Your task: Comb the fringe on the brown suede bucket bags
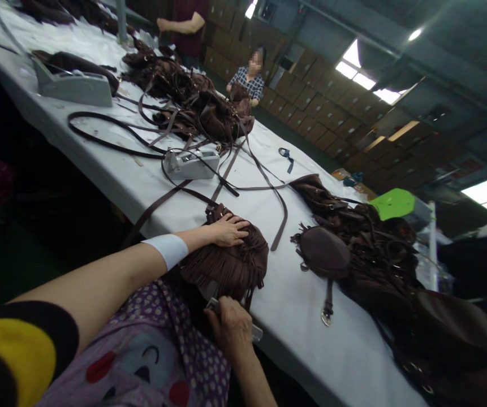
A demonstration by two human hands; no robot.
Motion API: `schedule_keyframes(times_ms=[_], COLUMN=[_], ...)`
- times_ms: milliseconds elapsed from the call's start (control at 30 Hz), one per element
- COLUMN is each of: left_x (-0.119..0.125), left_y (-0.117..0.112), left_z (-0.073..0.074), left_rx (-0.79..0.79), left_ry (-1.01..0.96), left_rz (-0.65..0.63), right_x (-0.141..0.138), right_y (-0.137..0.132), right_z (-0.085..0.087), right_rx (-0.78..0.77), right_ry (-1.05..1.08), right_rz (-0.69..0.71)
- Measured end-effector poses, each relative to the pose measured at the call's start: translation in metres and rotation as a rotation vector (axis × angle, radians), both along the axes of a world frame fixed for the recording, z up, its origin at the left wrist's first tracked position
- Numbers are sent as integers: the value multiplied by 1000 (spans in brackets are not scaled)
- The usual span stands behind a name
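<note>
A dark brown fringed bag (247, 260) lies at the table's near edge, its fringe hanging toward me. My left hand (228, 230) rests flat on top of it with the fingers stretched out. Just below the fringe, my right hand (233, 325) is wrapped round a grey tool (257, 333). Only the tool's two ends show beyond my fingers, so I cannot make out its kind. Long brown straps (162, 203) run from the bag across the white tabletop (251, 198).
Tape dispensers (196, 165) stand beyond the bag and at far left (76, 87). Piles of brown bags lie ahead (209, 107) and at right (379, 254). A blue item (286, 158) lies farther back. Two people work across the table, before stacked cartons (311, 96).
</note>
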State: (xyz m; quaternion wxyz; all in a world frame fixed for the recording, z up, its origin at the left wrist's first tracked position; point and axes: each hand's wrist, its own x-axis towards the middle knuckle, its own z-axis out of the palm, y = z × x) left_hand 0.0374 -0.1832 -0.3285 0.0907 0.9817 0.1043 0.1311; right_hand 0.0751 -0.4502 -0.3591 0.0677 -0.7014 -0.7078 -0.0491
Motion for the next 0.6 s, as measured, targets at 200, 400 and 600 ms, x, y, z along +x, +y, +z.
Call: schedule_keyframes(times_ms=[200,400,600], left_x=[-28,-37,-28], left_y=[-52,-98,-91], left_z=[38,-3,-23], left_rx=[89,22,92], left_ry=[-340,-216,-241], left_rz=[226,-271,-314], right_x=[12,2,-13], right_y=[-2,-5,-14], right_z=[19,25,24], right_rx=[38,31,107], right_ry=[5,107,252], right_rz=[-142,-102,-117])
